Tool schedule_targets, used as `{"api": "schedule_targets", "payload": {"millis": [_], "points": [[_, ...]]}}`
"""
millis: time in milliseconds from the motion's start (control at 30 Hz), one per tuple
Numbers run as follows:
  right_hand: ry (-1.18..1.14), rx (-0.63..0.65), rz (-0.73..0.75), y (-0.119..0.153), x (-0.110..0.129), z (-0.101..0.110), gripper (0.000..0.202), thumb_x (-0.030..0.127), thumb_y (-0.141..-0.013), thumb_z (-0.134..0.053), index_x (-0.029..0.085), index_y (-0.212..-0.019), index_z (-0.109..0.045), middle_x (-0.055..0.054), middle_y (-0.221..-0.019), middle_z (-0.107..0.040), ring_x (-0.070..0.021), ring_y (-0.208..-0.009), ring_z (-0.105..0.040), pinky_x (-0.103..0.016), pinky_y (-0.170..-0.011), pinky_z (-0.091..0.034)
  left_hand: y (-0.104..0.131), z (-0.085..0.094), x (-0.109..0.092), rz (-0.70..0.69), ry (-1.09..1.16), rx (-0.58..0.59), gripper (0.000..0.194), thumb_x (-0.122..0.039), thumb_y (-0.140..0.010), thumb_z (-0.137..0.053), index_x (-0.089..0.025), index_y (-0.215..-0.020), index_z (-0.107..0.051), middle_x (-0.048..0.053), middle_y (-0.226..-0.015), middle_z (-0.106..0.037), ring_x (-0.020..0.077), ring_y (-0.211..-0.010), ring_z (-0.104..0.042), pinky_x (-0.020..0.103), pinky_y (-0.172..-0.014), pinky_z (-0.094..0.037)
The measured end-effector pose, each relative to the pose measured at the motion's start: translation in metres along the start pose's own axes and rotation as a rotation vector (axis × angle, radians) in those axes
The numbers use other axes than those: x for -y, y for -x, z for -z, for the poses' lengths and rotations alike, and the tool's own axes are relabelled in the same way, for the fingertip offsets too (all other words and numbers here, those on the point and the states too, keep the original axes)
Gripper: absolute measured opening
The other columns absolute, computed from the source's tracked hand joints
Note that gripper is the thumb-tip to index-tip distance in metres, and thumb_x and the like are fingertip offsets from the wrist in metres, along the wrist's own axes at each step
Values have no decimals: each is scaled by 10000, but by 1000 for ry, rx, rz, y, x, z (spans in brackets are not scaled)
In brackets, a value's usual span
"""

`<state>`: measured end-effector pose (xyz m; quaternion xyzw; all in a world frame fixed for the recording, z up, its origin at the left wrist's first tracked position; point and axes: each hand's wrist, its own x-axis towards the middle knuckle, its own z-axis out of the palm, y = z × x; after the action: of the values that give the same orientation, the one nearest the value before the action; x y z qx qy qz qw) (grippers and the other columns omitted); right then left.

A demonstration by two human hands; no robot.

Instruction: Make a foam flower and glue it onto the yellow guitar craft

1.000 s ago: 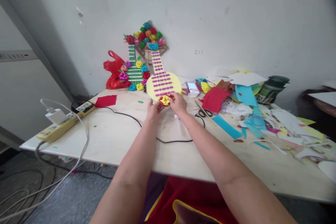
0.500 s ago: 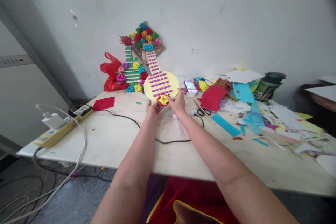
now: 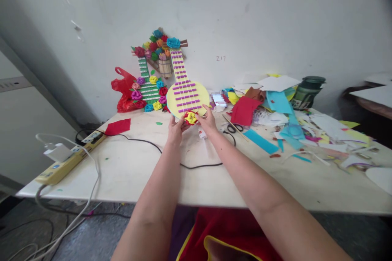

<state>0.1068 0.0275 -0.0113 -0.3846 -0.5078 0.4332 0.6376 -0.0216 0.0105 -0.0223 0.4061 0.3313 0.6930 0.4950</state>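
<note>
Between my hands is a yellow paper guitar (image 3: 202,93) with purple strips, a round body and a long neck. A blue paper flower (image 3: 173,43) tops its neck, and a red-and-yellow paper flower (image 3: 191,118) sits at the bottom edge. My left hand (image 3: 176,131) grips the lower left of the body by that flower. My right hand (image 3: 208,122) holds the lower right, thumb close to the flower. Behind and to the left stands a green paper guitar (image 3: 148,89) ringed with paper flowers. A small basket (image 3: 165,68) with paper flowers above it leans on the wall.
At left lie a power strip (image 3: 69,163) with a white charger and a red paper piece (image 3: 118,127). A red bag (image 3: 125,91) stands behind. Rightward are a phone (image 3: 219,100), scissors (image 3: 235,128), a stick, a blue strip (image 3: 262,142), paper scraps and a green bottle (image 3: 308,93).
The yellow guitar has come more upright, its neck rising and exposing the basket behind it. Both hands keep their hold. The whole view has shifted slightly.
</note>
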Motion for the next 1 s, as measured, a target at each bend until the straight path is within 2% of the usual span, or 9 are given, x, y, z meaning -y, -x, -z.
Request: {"api": "schedule_targets", "payload": {"millis": [133,333,467,700,1000], "points": [[25,-6,-6,0,0,1,685,331,-617,-628,251,-1262,-414,-12,-879,-564,-116,-629,-554,-247,-533,-498,0,0,0,11,14,-14,557,-274,-652,-700,-265,-1157,-465,5,-836,-664,123,-620,-637,270,-632,-529],[-5,-39,-31,5,7,-2,837,345,-607,-642,261,-1344,-255,-54,-968,-569,-139,-643,-585,-270,-513,-504,-3,3,3,35,67,-32,533,-225,-653,-689,-265,-1137,-469,-1,-831,-661,119,-636,-633,263,-643,-525],[2,-57,-52,9,12,-4,878,328,-595,-658,262,-1357,-227,-79,-1035,-553,-144,-667,-592,-259,-511,-504,-2,2,3,60,89,-46,508,-218,-666,-678,-269,-1129,-476,7,-860,-654,126,-674,-634,269,-662,-522],[-15,-71,-71,9,9,-4,851,321,-597,-652,280,-1349,-258,-81,-1086,-537,-147,-688,-598,-265,-518,-511,-1,1,1,91,66,-41,522,-227,-677,-664,-273,-1156,-460,8,-852,-653,116,-635,-628,263,-656,-517],[67,-34,-7,11,8,-3,670,355,-638,-607,270,-1269,-398,-29,-949,-587,-117,-609,-569,-250,-523,-497,2,-2,-2,53,31,-33,541,-236,-674,-671,-277,-1168,-454,3,-821,-654,116,-628,-626,236,-603,-519]]}}
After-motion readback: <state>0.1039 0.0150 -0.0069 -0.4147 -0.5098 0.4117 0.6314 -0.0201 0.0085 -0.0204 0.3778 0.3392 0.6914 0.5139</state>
